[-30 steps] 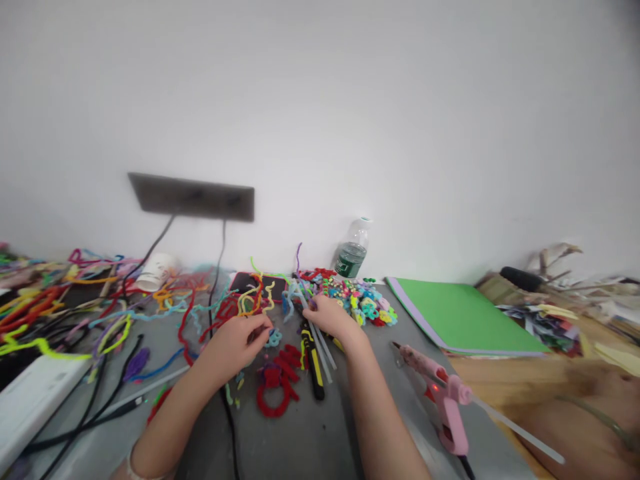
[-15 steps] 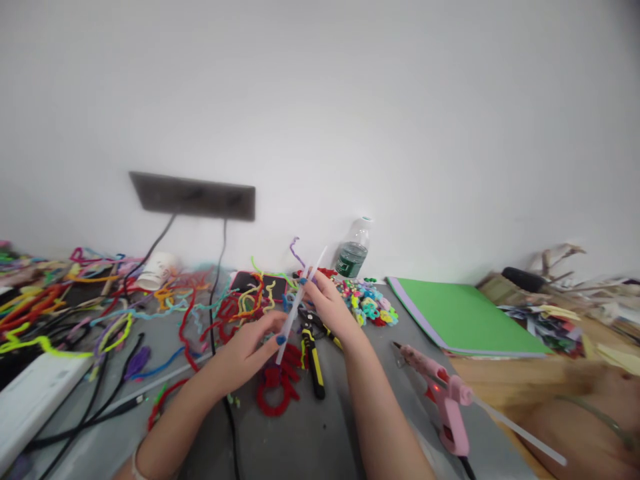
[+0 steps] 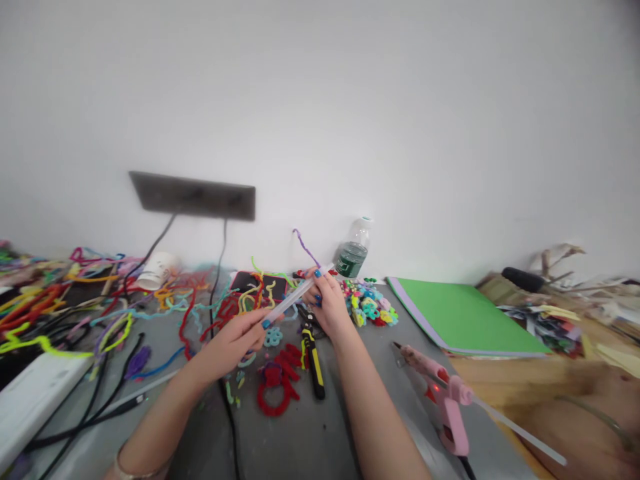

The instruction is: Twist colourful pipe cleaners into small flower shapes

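"Two hands are seen in the head view. How are they placed?"

"The translucent stick bundle is held aslant between them, above the table. Its lower end is pinched by the left hand, its upper part by the fingers of the right hand. Whether one stick or two are gripped cannot be told."

"What else is counted?"

"One purple pipe cleaner is seen rising beside the right fingertips; whether it is gripped is not shown. One pair of pliers, one light blue flower and one red fuzzy piece are found near the hands. One bottle, one paper cup and one pink glue gun are set farther off. The small flowers in the pile are too crowded to be counted."

"What is changed from the earlier frames?"

"A second ago, sticks were laid beside the pliers; half a second ago, two were held crossed and steeper. Now a flatter slant is shown. The light blue flower, hidden half a second ago, is uncovered. The glue gun and bottle are left unmoved."
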`<state>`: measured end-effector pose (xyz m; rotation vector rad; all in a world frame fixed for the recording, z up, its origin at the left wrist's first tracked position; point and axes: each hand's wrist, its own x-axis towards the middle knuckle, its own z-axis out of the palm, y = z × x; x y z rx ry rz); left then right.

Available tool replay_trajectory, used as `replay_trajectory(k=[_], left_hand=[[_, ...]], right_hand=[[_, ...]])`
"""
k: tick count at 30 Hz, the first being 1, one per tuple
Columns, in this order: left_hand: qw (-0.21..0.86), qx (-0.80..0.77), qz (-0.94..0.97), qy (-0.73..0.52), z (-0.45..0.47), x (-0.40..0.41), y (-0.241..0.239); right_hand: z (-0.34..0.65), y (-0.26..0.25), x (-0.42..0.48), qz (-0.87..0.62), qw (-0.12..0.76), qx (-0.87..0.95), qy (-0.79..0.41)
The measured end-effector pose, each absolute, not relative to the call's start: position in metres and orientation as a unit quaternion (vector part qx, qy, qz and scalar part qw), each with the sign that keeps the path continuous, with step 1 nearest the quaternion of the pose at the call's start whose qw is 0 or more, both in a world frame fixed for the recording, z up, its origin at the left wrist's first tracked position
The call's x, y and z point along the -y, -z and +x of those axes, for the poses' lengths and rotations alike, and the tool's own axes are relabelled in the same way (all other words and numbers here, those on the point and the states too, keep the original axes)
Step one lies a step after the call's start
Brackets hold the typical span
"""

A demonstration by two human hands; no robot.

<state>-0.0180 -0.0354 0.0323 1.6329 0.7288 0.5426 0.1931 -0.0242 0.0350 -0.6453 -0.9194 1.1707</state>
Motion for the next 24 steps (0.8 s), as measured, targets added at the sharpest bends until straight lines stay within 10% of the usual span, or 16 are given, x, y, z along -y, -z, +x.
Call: replay_trajectory(k=[24], left_hand=[[0.735,-0.349,0.484,-0.321,-0.021,0.036,-0.049]], right_hand=[[0.188,-0.027,0.025,-0.282,0.63,0.429,-0.583]])
